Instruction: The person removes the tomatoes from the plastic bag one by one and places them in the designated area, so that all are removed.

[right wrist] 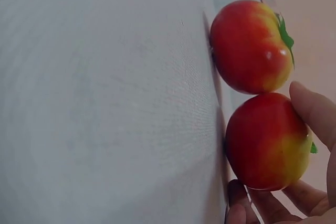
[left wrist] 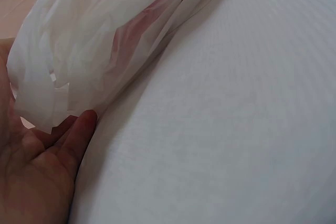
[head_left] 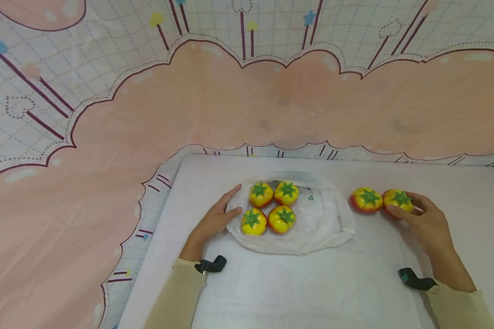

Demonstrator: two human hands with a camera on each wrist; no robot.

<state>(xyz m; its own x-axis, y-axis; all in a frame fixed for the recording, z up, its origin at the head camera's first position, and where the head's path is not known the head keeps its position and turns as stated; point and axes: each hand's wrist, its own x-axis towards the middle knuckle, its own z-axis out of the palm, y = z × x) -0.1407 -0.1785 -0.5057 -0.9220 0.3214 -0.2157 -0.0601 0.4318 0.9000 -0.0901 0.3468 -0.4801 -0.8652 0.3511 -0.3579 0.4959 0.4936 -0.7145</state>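
My right hand (head_left: 433,225) holds a toy tomato (right wrist: 268,142), red and yellow with a green leaf star on top, thumb on one side and fingers on the other. Right beside it, on its left in the head view, sits another toy tomato (head_left: 366,200). Several more toy tomatoes (head_left: 281,219) are grouped at the left part of a white plastic bag (head_left: 317,224) lying on the table. At the bag's left edge is my left hand (head_left: 215,220), thumb and fingers spread and extended against the plastic; its fingertips are partly behind the bag in the left wrist view.
The white table (head_left: 308,288) carries everything. Beyond its back edge hangs a pink and white patterned cloth (head_left: 271,105). A black wrist device (head_left: 211,264) is on the left wrist, and another black wrist device (head_left: 416,279) is on the right.
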